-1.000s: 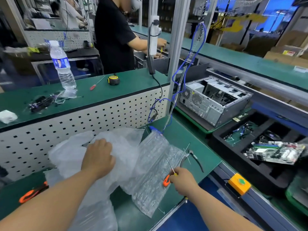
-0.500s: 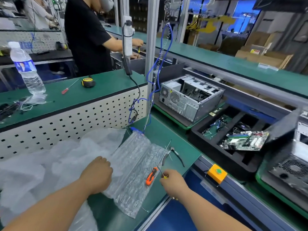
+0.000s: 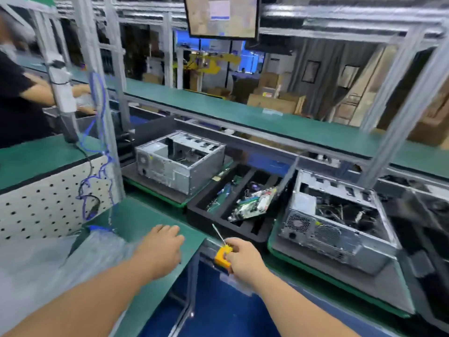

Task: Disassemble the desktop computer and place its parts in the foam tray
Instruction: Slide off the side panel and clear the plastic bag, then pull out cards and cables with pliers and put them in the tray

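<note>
An open desktop case (image 3: 335, 222) lies on a green-edged pallet at the right. A second open case (image 3: 179, 161) lies further left. Between them is the black foam tray (image 3: 201, 210), holding a motherboard (image 3: 255, 205) tilted in one compartment and a green board in another. My right hand (image 3: 243, 257) grips a thin screwdriver (image 3: 218, 233), its shaft pointing up and away, and touches the yellow button box (image 3: 221, 259) on the conveyor rail. My left hand (image 3: 161, 246) rests flat on the green bench near its right edge.
Bubble wrap and plastic bags (image 3: 48, 263) cover the bench at the left. A perforated white panel (image 3: 43, 203) and a post with blue cables (image 3: 97, 142) stand behind it. A person in black (image 3: 17, 105) works at far left. A monitor (image 3: 221, 15) hangs overhead.
The view has swung right. My left hand left the bubble wrap and now lies on the bench. My right hand carried the screwdriver to the yellow button box.
</note>
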